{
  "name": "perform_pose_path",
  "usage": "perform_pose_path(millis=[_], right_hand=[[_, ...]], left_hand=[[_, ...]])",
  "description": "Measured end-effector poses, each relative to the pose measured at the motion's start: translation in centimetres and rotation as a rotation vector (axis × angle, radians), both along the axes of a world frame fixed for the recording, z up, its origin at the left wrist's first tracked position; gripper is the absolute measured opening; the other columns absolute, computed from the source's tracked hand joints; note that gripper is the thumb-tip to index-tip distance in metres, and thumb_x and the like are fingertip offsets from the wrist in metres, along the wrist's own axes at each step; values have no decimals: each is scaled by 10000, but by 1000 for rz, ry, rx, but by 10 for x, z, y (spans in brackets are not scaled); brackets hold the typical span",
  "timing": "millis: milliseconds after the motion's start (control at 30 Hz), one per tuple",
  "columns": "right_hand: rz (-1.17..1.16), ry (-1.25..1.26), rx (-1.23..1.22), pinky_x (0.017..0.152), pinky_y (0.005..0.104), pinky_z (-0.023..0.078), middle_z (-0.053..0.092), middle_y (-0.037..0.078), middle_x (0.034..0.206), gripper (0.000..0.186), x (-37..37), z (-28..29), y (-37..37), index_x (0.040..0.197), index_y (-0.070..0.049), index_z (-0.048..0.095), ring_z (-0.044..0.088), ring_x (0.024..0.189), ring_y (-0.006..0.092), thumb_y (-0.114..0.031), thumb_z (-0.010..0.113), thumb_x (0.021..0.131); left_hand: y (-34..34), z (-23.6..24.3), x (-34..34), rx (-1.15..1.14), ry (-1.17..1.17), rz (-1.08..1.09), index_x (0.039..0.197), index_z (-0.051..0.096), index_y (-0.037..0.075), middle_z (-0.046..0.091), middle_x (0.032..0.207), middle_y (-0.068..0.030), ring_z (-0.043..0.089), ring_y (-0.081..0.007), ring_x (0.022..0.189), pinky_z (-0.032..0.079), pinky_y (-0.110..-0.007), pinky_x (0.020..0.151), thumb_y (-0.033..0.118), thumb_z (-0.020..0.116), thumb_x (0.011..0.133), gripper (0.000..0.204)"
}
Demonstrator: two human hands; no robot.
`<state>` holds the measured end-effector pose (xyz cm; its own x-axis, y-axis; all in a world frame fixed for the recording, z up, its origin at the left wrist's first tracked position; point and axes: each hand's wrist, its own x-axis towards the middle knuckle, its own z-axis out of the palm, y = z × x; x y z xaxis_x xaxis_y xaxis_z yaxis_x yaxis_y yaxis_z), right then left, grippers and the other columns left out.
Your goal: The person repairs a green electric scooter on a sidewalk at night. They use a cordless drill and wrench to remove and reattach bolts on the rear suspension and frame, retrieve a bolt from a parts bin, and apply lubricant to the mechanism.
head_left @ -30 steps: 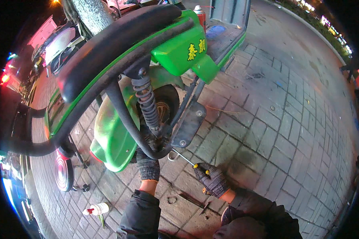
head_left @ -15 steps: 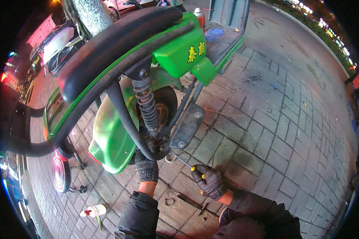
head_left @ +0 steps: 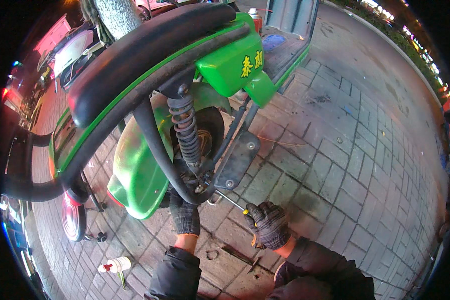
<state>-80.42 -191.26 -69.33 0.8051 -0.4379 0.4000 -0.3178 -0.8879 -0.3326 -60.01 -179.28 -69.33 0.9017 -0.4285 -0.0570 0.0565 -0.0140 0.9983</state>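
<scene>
A green electric scooter (head_left: pixel 230 80) fills the upper left and centre of the frame, parked on grey paving (head_left: pixel 330 165). Near the centre, a coil-spring shock absorber (head_left: pixel 186 130) runs down beside the rear wheel (head_left: pixel 214 127) and green mudguard (head_left: pixel 137 167). The person's right hand (head_left: pixel 269 225), in a dark knitted glove, is at lower centre, its fingers curled around the handle of a thin-shafted screwdriver (head_left: pixel 231 201) with yellow on it. The shaft slants up and left to the foot of the shock absorber; its exact contact point is too small to tell. The left hand (head_left: pixel 184 215), also gloved, reaches in below the curved frame tube (head_left: pixel 157 155); its fingers are hidden, so I cannot tell its grip. The step in hand looks like working a fitting near the wheel's axle; the next move probably calls for keeping the shaft aligned while the left hand steadies the parts.
</scene>
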Motion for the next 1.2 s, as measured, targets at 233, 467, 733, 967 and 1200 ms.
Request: perform_pose_path(millis=[233,467,733,967,1200], right_hand=[[8,-243,2568,434,247,417,621,25,745,260,-3,-6,-16,983,-96,635,601,638,140,-345,563,980],[-332,-258,689,735,421,525,654,136,996,507,-41,13,-4,1361,-81,469,643,844,260,-198,653,904],[-232,-168,1714,605,280,512,638,47,805,308,-35,-2,-9,969,-44,628,616,713,108,-349,588,971],[-355,-99,702,770,387,523,671,129,900,346,-39,-28,-6,1064,-35,629,648,854,255,-360,595,950],[-280,50,1081,765,398,511,654,140,1012,362,-31,-40,-6,1084,-39,618,629,900,266,-347,610,894]], left_hand=[[-15,2,-70,-341,871,-329,1074,644,53,665,1024,-69,648,-178,896,563,-348,810,177,586,971,171],[-27,-7,-69,-255,796,-229,1058,649,39,690,979,-62,657,-182,859,571,-330,797,146,592,966,152],[-27,-4,-68,-127,851,-212,1014,658,83,697,926,-26,643,-122,788,526,-231,625,184,613,963,123],[-36,-7,-73,-326,804,-232,1003,631,92,687,919,-32,650,-143,821,523,-237,619,208,604,971,123],[-33,-7,-71,-325,766,-260,991,619,111,658,916,-24,624,-134,790,509,-227,603,180,596,974,75]])
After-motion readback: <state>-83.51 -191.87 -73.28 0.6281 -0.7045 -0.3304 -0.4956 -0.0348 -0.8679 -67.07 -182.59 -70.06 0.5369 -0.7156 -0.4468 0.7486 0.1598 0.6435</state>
